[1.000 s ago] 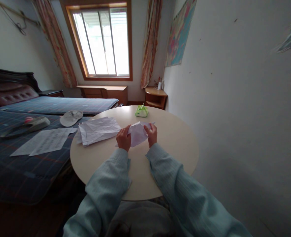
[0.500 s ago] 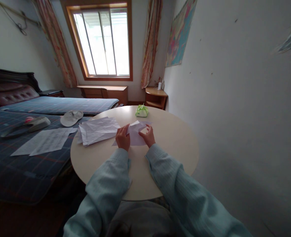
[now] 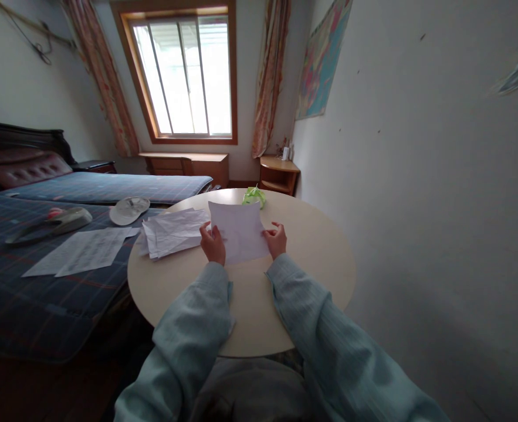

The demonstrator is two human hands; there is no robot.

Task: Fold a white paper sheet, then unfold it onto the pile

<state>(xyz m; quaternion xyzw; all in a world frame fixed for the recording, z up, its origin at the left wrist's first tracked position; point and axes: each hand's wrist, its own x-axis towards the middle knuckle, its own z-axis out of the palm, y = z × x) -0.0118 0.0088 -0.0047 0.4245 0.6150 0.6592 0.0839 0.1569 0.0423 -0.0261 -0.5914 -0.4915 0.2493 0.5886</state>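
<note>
A white sheet of paper [image 3: 240, 231] is held up, tilted, above the round table [image 3: 259, 316], its face towards me. My left hand [image 3: 213, 243] pinches its left edge, and my right hand [image 3: 277, 240] grips the right edge between thumb and fingers. Just left of my left hand lies a stack of creased white papers [image 3: 173, 231]. Behind the sheet, a green and white soft pack [image 3: 255, 198] is partly hidden at the table's far side.
To the left is a bed with a blue plaid cover [image 3: 87, 305], bearing printed sheets [image 3: 83, 251], a white cap [image 3: 129, 210] and a grey-white object [image 3: 71, 220]. A white wall [image 3: 417, 205] runs along the right. A corner shelf [image 3: 280, 164] stands beyond the table.
The paper, folded over and low between my hands before, is now spread open and raised. My hands have moved apart, the right one to the right and the left one slightly left.
</note>
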